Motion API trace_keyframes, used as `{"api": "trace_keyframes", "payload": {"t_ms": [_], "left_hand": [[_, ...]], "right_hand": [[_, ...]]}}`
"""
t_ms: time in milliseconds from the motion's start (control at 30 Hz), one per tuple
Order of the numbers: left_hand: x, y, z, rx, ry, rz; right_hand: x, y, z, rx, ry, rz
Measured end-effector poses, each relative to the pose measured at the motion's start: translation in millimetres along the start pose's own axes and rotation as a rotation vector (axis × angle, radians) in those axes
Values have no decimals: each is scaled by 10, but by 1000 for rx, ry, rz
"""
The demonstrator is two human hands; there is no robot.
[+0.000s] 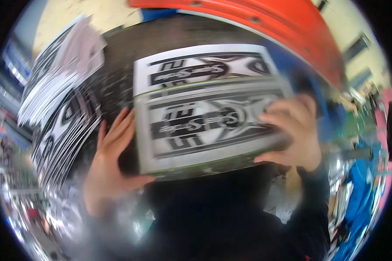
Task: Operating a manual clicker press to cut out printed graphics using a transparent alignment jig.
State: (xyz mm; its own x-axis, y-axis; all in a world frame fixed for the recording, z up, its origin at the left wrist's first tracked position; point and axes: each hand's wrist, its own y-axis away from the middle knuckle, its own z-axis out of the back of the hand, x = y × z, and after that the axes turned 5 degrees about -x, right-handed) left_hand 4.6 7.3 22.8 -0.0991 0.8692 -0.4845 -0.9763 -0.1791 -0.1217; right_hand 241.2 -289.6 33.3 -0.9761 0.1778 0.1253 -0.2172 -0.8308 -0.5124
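Note:
A stack of printed sheets (196, 148) lies before me, with a black-and-white design and a pale, hazy top face. Its near edge shows a thin green line. Behind and partly under it, another printed sheet (204, 54) of the same design lies on the dark table. My left hand (113, 161) is at the stack's left end, fingers stretched and apart, thumb by the near left corner. My right hand (294, 130), somewhat blurred, curls over the right end, fingers on the top face and thumb at the near edge.
Fanned piles of printed sheets (67, 130) stand on the left of the dark, worn table (161, 37). A red panel (248, 17) curves along the far side. Blue material (361, 187) and blurred clutter lie at the right rim.

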Motion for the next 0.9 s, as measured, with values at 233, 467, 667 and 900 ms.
{"api": "trace_keyframes", "payload": {"t_ms": [233, 467, 667, 900], "left_hand": [[-97, 69, 13, -4, -60, 102], [-261, -5, -61, -63, -4, 173], [-78, 38, -32, -73, 86, 140], [49, 78, -24, -74, 117, 80]], "right_hand": [[-311, 392, -17, -51, -303, -364], [-404, 518, -96, 0, -572, -395], [-413, 517, -139, 9, -592, -371], [-408, 502, -155, 16, -572, -352]]}}
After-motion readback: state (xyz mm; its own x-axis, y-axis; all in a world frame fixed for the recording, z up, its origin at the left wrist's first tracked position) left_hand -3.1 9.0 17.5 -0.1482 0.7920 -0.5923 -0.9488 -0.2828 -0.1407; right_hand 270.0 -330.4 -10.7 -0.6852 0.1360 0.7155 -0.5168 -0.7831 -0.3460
